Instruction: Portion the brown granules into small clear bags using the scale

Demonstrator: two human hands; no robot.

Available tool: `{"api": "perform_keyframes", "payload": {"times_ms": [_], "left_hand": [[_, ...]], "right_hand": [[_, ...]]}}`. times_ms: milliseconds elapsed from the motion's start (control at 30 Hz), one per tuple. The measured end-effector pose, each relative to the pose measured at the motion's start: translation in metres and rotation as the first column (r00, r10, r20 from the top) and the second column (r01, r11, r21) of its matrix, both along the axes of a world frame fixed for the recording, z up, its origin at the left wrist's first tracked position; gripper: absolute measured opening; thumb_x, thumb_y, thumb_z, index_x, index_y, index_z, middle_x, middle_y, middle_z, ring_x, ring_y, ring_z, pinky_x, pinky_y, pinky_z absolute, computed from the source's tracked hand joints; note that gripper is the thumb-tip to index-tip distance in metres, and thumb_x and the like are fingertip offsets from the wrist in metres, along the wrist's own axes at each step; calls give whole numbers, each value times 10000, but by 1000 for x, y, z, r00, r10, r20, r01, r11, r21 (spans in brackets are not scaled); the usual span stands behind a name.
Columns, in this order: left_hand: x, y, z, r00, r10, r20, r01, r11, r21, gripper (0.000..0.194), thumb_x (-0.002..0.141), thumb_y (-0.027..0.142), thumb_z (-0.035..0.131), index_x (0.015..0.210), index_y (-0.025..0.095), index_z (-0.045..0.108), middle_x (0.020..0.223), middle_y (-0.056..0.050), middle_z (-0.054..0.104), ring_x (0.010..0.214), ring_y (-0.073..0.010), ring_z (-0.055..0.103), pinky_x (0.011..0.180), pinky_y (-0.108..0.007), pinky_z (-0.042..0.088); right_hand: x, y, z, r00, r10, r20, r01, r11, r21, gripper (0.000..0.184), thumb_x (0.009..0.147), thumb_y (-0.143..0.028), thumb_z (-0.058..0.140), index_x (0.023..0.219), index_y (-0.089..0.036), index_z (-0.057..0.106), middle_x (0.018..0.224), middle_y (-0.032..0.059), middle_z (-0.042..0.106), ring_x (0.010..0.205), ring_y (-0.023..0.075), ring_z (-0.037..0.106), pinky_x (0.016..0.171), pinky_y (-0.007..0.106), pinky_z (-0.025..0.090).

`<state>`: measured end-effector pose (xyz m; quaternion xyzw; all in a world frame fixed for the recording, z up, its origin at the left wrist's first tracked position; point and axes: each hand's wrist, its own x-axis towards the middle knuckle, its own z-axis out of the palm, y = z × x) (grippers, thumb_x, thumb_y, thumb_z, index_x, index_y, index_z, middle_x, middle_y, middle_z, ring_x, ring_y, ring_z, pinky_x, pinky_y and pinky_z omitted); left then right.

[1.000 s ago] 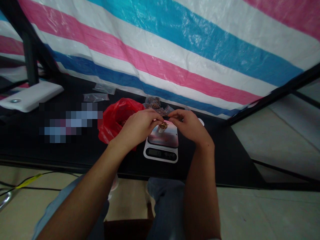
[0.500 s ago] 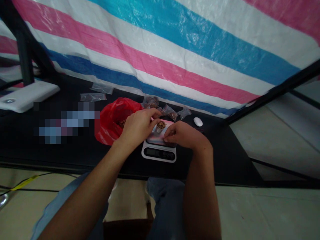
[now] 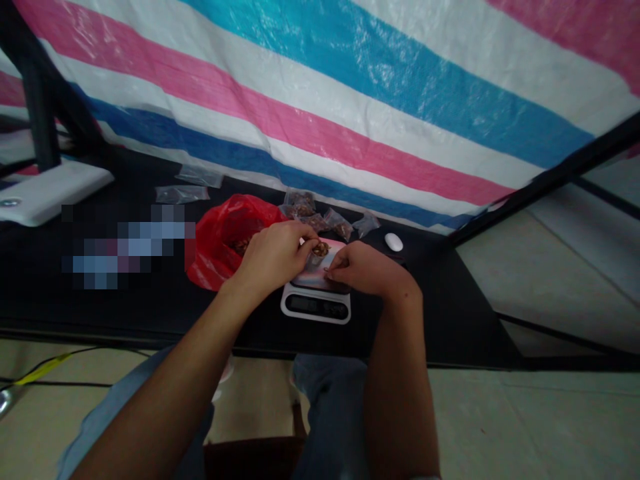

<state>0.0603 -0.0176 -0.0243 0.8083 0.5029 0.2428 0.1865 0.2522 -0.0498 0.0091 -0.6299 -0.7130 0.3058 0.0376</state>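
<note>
My left hand point(image 3: 274, 259) is curled around a small pale cup point(image 3: 315, 257) heaped with brown pieces, and its fingertips touch the cup's side. The cup stands on the pink-reflecting platform of a white digital kitchen scale point(image 3: 315, 305). My right hand point(image 3: 363, 268) lies low at the platform's right, with curled fingertips close to the cup. Nothing shows clearly in those fingers. A red plastic bag point(image 3: 220, 245) with brown pieces inside sits just beyond my left hand. The scale's readout is too dark to read.
Small zip bags of brown pieces point(image 3: 300, 204) lie behind the scale, with clear bags point(image 3: 181, 194) further left. A white mouse point(image 3: 394, 242) and a white slab-shaped box point(image 3: 50, 193) rest on the black table point(image 3: 450, 313). A striped tarp hangs behind.
My right hand has dropped from its raised pinch above the cup to the scale platform. My left hand now wraps the cup's side. The view has drifted slightly.
</note>
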Motion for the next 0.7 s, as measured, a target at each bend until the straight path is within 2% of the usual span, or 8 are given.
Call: {"api": "perform_keyframes", "payload": {"times_ms": [233, 333, 400, 467, 567, 700], "left_hand": [[0, -1, -1, 997, -30, 67, 30, 1000, 5, 267, 983, 351, 561, 997, 241, 805, 1112, -64, 811, 959, -270, 746, 741, -352, 529], [0, -1, 0, 996, -26, 86, 28, 999, -25, 243, 961, 332, 573, 1016, 247, 793, 1070, -58, 820, 935, -266, 746, 734, -352, 524], [-1, -1, 1, 995, -25, 101, 29, 999, -37, 241, 957, 316, 572, 1062, 249, 779, 1073, -55, 826, 951, -268, 751, 742, -351, 525], [-2, -2, 1, 992, -23, 121, 27, 999, -35, 254, 963, 304, 562, 1107, 247, 764, 1105, -57, 827, 970, -270, 754, 754, -357, 526], [-2, -1, 0, 989, -21, 148, 26, 999, -33, 270, 976, 302, 546, 1141, 245, 753, 1134, -59, 823, 999, -275, 756, 779, -366, 529], [-2, -1, -1, 990, -25, 142, 31, 999, -38, 268, 985, 315, 539, 1137, 246, 749, 1125, -61, 820, 1005, -279, 754, 779, -366, 530]], "right_hand": [[-1, 2, -3, 1000, 7, -12, -8, 999, -39, 176, 760, -103, 648, 606, -155, 715, 556, -19, 600, 556, 119, 512, 546, 260, 356], [0, 1, -3, 999, 26, -28, -27, 999, -43, 200, 785, -112, 641, 604, -150, 717, 550, -16, 603, 553, 120, 521, 551, 262, 356], [4, 0, 0, 997, 33, -67, -32, 999, 16, 219, 822, -144, 637, 625, -148, 734, 578, -1, 638, 580, 133, 554, 567, 265, 369], [6, -2, 3, 991, 9, -131, 10, 990, 141, 198, 852, -177, 643, 701, -147, 768, 656, 16, 698, 644, 154, 602, 594, 268, 391], [6, 0, 4, 975, -22, -221, 97, 937, 336, 164, 888, -196, 652, 822, -147, 793, 788, 38, 766, 741, 173, 650, 655, 274, 427], [-2, 7, 0, 973, -12, -231, 112, 899, 423, 168, 919, -154, 639, 851, -150, 792, 840, 54, 795, 761, 175, 674, 695, 284, 444]]}}
